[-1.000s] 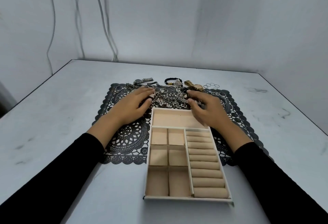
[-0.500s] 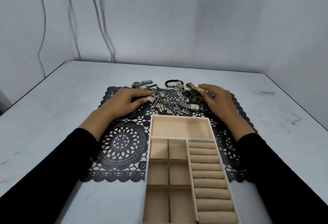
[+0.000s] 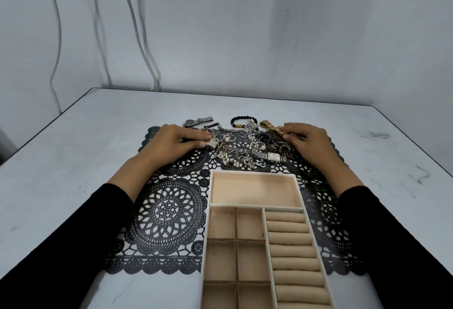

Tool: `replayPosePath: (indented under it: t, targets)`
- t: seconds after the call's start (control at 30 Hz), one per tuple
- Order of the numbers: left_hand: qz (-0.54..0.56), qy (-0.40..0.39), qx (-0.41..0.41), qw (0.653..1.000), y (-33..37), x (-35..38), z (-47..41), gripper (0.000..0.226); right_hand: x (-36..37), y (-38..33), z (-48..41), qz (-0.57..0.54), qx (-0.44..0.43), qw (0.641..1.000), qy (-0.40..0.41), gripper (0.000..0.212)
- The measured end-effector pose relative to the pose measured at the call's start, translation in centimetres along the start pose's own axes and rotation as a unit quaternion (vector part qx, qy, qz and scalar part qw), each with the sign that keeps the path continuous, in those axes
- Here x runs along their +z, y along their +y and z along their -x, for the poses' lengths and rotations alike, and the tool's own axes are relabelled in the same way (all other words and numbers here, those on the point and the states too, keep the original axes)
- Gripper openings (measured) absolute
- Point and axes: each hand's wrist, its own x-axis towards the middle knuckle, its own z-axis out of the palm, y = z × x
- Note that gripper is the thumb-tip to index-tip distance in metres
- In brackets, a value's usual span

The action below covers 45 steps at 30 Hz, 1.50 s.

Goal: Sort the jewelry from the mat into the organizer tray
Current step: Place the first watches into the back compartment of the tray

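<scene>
Jewelry lies in a shiny, tangled heap on the far part of the black lacy mat, just past the organizer tray. The tray is a white box with soft beige lining. It has one wide box at the far end, small square boxes on the left and round rolls on the right, all showing bare lining. The left hand bends its fingers over a chunky silver chain; I cannot tell if it pinches. The right hand rests loose fingers on a gold watch.
</scene>
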Motion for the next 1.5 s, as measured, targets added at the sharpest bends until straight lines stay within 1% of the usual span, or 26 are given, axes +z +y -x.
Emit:
replayPosePath:
  t: [0.17, 0.27, 0.4, 0.53, 0.67, 0.9, 1.03, 1.17, 1.37, 1.5]
  targets:
    - [-0.002, -0.022, 0.005, 1.0, 0.0, -0.1, -0.2, 0.031, -0.2, -0.1, -0.1, 0.011, 0.015, 1.0, -0.023, 0.027]
    - [-0.001, -0.017, 0.007, 1.0, 0.1, 0.0, -0.3, 0.031, -0.3, -0.4, -0.2, 0.015, 0.021, 0.999, -0.028, 0.026]
    - [-0.007, -0.001, 0.009, 1.0, 0.1, 0.1, -0.3, 0.027, -0.1, -0.4, -0.4, 0.012, 0.006, 1.0, -0.017, 0.025]
    - [-0.01, 0.027, 0.017, 0.999, 0.3, 0.2, -0.3, 0.022, 0.0, -0.3, -0.4, -0.044, -0.002, 0.999, 0.012, 0.026]
    - [0.001, 0.055, 0.026, 0.998, 0.7, 0.4, -0.3, 0.019, 0.0, -0.2, -0.2, -0.103, -0.007, 0.994, 0.024, 0.025]
    - [0.06, 0.094, 0.024, 0.993, 1.9, 0.8, -0.1, 0.017, 0.1, 0.2, -0.2, -0.143, -0.005, 0.989, 0.028, 0.027]
    - [0.11, 0.081, 0.012, 0.991, 1.7, 0.8, -0.3, 0.011, 0.2, 0.2, -0.2, -0.144, 0.001, 0.989, 0.03, 0.025]
    - [0.133, 0.067, 0.009, 0.989, 1.4, 0.6, -0.3, 0.008, 0.2, 0.2, -0.1, -0.142, 0.0, 0.989, 0.032, 0.024]
    - [0.16, 0.05, 0.002, 0.986, 1.2, 0.5, -0.3, 0.016, 0.3, 0.6, -0.3, -0.14, -0.004, 0.99, 0.026, 0.025]
    - [0.147, 0.048, 0.008, 0.988, 1.4, 0.4, -0.4, 0.02, 0.3, 0.5, -0.2, -0.141, -0.001, 0.99, 0.023, 0.025]
